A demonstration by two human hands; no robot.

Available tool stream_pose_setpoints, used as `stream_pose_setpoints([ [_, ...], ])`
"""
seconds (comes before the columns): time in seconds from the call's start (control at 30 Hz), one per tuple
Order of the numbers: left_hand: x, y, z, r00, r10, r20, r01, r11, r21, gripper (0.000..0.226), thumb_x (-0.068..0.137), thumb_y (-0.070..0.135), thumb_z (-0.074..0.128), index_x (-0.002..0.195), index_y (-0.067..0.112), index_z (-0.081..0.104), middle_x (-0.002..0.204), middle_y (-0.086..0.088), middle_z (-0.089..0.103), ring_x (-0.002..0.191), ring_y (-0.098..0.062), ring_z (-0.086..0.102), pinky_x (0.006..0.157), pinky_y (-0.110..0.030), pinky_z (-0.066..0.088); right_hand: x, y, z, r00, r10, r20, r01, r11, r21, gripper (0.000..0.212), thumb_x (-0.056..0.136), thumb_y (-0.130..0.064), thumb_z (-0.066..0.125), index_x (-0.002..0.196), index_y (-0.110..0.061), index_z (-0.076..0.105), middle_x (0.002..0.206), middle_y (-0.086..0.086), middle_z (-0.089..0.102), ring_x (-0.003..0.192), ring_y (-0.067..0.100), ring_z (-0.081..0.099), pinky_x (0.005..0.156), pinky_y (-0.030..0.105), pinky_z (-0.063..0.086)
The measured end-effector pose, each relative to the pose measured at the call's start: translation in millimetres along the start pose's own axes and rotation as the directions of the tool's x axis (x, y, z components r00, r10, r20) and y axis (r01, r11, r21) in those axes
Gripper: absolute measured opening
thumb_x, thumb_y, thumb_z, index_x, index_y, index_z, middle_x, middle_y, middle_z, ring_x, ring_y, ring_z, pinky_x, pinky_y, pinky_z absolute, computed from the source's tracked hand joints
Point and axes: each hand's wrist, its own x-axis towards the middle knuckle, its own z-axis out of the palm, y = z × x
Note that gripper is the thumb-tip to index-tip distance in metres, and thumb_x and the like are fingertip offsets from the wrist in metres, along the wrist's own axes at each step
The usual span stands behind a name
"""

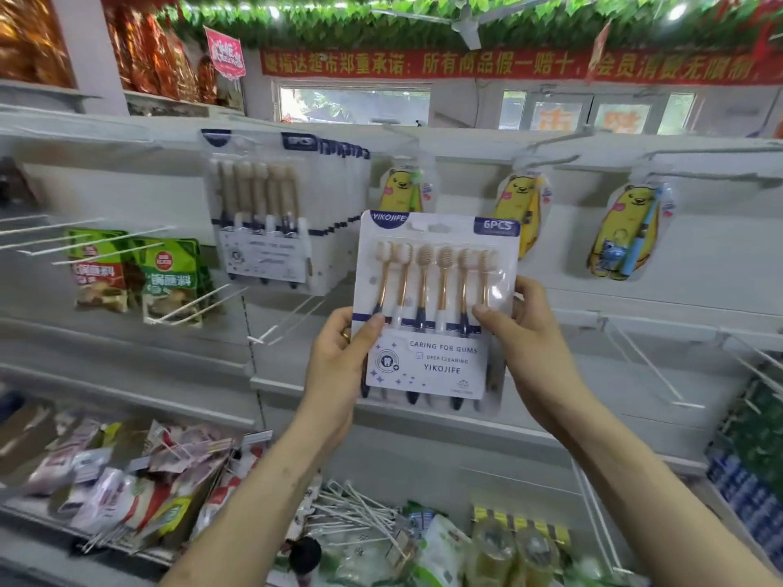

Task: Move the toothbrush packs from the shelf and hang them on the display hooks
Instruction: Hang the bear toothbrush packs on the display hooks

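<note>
A toothbrush pack (432, 307), clear blister with several gold-handled brushes and a blue-and-white card, is held upright in front of the white display wall. My left hand (343, 358) grips its lower left edge, thumb on the front. My right hand (529, 332) grips its right edge, thumb across the front. Up and to the left, several identical packs (271, 213) hang stacked on a display hook (296, 139). Another hook (398, 131) sticks out above the held pack.
Yellow bear-shaped toothbrush packs (627, 230) hang on hooks to the right. Green food pouches (169, 281) hang at left among bare white hooks (84, 243). Lower shelves hold loose packets (127, 468), spare white hooks (356, 510) and bagged goods (508, 544).
</note>
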Motion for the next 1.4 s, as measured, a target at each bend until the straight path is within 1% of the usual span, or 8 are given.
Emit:
stream_pose_setpoints([
  [0.17,15.3,14.4,-99.7,0.998,0.042,0.036,-0.046,0.991,0.125,0.018,0.106,0.032,0.062,0.115,0.02,0.071,0.112,-0.007,0.078,0.11,-0.033,0.073,0.098,-0.056,0.056,-27.8,14.7,94.2,0.998,-0.001,-0.07,0.001,1.0,0.008,0.035,0.099,-0.004,0.066,0.129,-0.021,0.057,0.127,0.001,0.07,0.116,0.016,0.07,0.104,0.047,0.055],
  [0.43,30.2,7.0,-235.4,0.995,-0.067,0.079,0.046,0.97,0.238,0.018,0.108,0.029,0.058,0.113,0.019,0.072,0.108,-0.004,0.079,0.103,-0.026,0.075,0.09,-0.048,0.058,-90.6,53.8,226.7,0.979,0.157,-0.132,-0.153,0.987,0.039,0.015,0.105,-0.021,0.06,0.121,-0.021,0.061,0.11,-0.013,0.075,0.103,0.006,0.072,0.078,0.02,0.054],
  [0.63,24.5,-21.0,-290.3,0.963,-0.233,0.133,0.202,0.956,0.215,0.021,0.107,0.026,0.056,0.117,0.014,0.07,0.109,-0.006,0.08,0.1,-0.026,0.077,0.079,-0.034,0.059,-117.9,83.2,272.0,0.941,0.279,-0.194,-0.273,0.96,0.053,0.012,0.106,-0.023,0.06,0.116,-0.019,0.066,0.112,-0.004,0.077,0.11,0.015,0.072,0.098,0.043,0.056],
  [0.8,19.2,-53.3,-323.8,0.958,-0.268,0.102,0.231,0.933,0.277,0.015,0.105,0.028,0.06,0.106,0.029,0.075,0.105,-0.002,0.079,0.1,-0.026,0.075,0.089,-0.048,0.058,-128.6,115.4,285.1,0.913,0.366,-0.178,-0.372,0.928,-0.001,0.013,0.106,-0.019,0.058,0.114,-0.019,0.068,0.11,0.001,0.078,0.108,0.022,0.073,0.102,0.055,0.055],
  [0.97,42.6,-74.8,-339.3,0.952,-0.298,0.068,0.262,0.912,0.317,0.013,0.104,0.035,0.064,0.101,0.03,0.075,0.102,-0.014,0.075,0.1,-0.043,0.069,0.088,-0.059,0.054,-111.7,135.0,299.7,0.89,0.416,-0.185,-0.425,0.905,-0.01,0.013,0.107,-0.021,0.058,0.115,-0.019,0.068,0.108,0.005,0.078,0.106,0.026,0.074,0.101,0.056,0.055],
  [1.1,67.4,-84.0,-333.3,0.949,-0.303,0.091,0.26,0.909,0.326,0.019,0.101,0.04,0.066,0.097,0.023,0.074,0.106,-0.026,0.07,0.088,-0.029,0.065,0.082,-0.044,0.049,-88.3,147.4,301.5,0.876,0.42,-0.236,-0.432,0.902,0.003,0.011,0.105,-0.019,0.061,0.111,-0.017,0.07,0.106,0.009,0.079,0.107,0.034,0.074,0.101,0.059,0.055],
  [1.2,82.0,-88.1,-327.3,0.941,-0.323,0.098,0.284,0.915,0.286,0.041,0.084,0.059,0.068,0.095,0.021,0.074,0.097,-0.03,0.067,0.081,-0.026,0.057,0.077,-0.043,0.045,-71.2,150.8,299.1,0.87,0.419,-0.26,-0.432,0.902,0.012,0.011,0.105,-0.019,0.062,0.111,-0.015,0.07,0.107,0.012,0.079,0.106,0.035,0.074,0.099,0.058,0.057],
  [1.4,96.6,-90.7,-322.0,0.946,-0.315,0.074,0.284,0.918,0.277,0.025,0.096,0.045,0.068,0.095,0.021,0.074,0.101,-0.027,0.071,0.084,-0.029,0.062,0.082,-0.048,0.051,-52.9,155.6,296.6,0.876,0.406,-0.26,-0.414,0.91,0.025,0.014,0.105,-0.018,0.061,0.116,-0.013,0.069,0.108,0.012,0.079,0.105,0.033,0.075,0.099,0.055,0.058],
])
